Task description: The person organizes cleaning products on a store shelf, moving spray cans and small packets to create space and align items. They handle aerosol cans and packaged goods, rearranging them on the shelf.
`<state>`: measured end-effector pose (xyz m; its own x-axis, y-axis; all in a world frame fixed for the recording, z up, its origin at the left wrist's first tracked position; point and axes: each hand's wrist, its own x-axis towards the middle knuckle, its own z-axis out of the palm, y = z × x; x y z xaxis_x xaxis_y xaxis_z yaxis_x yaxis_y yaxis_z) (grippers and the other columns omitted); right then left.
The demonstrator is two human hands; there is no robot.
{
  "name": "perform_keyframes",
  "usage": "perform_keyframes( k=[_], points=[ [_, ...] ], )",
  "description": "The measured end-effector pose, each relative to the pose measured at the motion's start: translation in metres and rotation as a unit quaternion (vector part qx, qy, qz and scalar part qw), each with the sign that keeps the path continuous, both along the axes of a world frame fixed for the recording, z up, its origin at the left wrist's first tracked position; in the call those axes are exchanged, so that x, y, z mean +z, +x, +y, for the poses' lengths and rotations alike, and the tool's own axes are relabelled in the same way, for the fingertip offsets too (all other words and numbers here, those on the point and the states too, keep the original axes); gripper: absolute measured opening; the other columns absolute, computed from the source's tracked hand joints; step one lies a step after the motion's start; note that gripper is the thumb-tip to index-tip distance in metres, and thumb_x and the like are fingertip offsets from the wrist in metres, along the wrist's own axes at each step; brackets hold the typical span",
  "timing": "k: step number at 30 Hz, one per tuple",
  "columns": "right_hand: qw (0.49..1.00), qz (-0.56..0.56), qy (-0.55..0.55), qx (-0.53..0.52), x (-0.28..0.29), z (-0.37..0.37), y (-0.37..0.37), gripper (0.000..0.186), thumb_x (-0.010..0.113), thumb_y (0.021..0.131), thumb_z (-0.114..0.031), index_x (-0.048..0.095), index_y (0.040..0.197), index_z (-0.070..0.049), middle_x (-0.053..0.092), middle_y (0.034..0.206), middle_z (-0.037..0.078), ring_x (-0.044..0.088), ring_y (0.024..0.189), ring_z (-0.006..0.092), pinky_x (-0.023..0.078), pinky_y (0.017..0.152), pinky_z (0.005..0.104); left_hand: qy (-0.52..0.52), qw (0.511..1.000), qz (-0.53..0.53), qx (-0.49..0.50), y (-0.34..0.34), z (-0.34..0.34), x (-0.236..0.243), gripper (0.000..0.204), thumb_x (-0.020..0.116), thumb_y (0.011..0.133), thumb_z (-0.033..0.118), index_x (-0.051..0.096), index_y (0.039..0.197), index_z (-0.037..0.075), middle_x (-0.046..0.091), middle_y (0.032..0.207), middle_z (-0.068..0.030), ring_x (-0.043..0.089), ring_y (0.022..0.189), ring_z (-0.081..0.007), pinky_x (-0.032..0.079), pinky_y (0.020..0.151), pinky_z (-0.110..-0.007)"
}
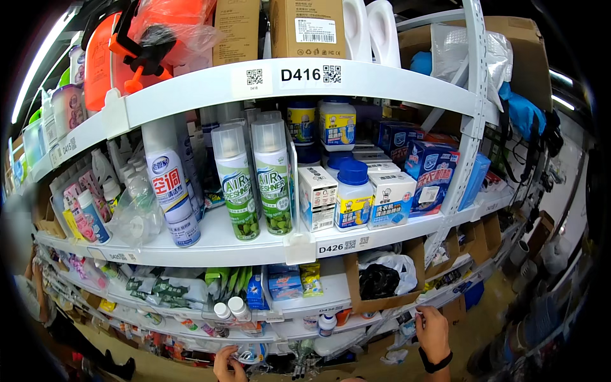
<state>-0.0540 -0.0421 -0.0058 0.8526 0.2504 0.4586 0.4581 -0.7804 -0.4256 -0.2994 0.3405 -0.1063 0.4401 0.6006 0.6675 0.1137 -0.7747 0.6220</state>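
Low in the picture, my left hand (228, 364) is curled, its fingers at the edge of a shiny clear plastic package (252, 352) with blue and white in it. To the right, my right hand (434, 334), with a black band on the wrist, is raised with thumb and forefinger pressed together. Whatever lies between those fingertips is too small to make out. Just above this hand, an open cardboard box (380, 302) on a lower shelf holds a black plastic bag (377, 281) and a whitish one (402, 268).
A white shelf edge (210, 253) crosses in front of me, bearing spray cans (272, 181), a blue-lidded tub (354, 194) and boxes (389, 198). A perforated metal post (470, 127) rises at right. Another person's dark-clad leg (83, 340) shows at lower left.
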Motion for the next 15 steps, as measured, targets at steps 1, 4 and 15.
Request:
perform_keyframes(
  k=[1, 4, 15],
  points=[
    [1.0, -0.013, -0.004, 0.002, 0.002, 0.002, -0.004, 0.018, 0.067, 0.088, -0.005, 0.066, 0.105, 0.0, 0.068, 0.099, 0.019, 0.066, 0.088, 0.0406, 0.053, 0.075, 0.0467, -0.031, 0.999, 0.036, -0.017, -0.006, 0.008, -0.005, 0.028, 0.05, 0.098, 0.001, 0.065, 0.122, 0.005, 0.055, 0.075, -0.0093, 0.054, 0.066, -0.0194, 0.047, 0.061, -0.034],
    [0.998, -0.057, -0.002, 0.014, 0.014, 0.005, -0.006, 0.017, 0.067, 0.087, -0.005, 0.066, 0.104, -0.001, 0.068, 0.097, 0.019, 0.066, 0.085, 0.0405, 0.053, 0.072, 0.046, -0.122, 0.99, 0.027, -0.063, -0.009, 0.021, -0.016, 0.029, 0.05, 0.097, 0.001, 0.066, 0.12, 0.005, 0.058, 0.078, -0.0097, 0.054, 0.066, -0.02, 0.048, 0.062, -0.035],
    [0.987, -0.117, 0.054, 0.097, 0.056, 0.028, 0.008, 0.013, 0.066, 0.089, -0.003, 0.066, 0.102, -0.001, 0.069, 0.095, 0.017, 0.065, 0.079, 0.0382, 0.053, 0.068, 0.0431, 0.003, 0.999, -0.024, -0.023, 0.005, 0.007, 0.008, 0.034, 0.048, 0.09, -0.006, 0.065, 0.118, 0.002, 0.063, 0.091, -0.0121, 0.054, 0.068, -0.0195, 0.047, 0.064, -0.033]
  ],
)
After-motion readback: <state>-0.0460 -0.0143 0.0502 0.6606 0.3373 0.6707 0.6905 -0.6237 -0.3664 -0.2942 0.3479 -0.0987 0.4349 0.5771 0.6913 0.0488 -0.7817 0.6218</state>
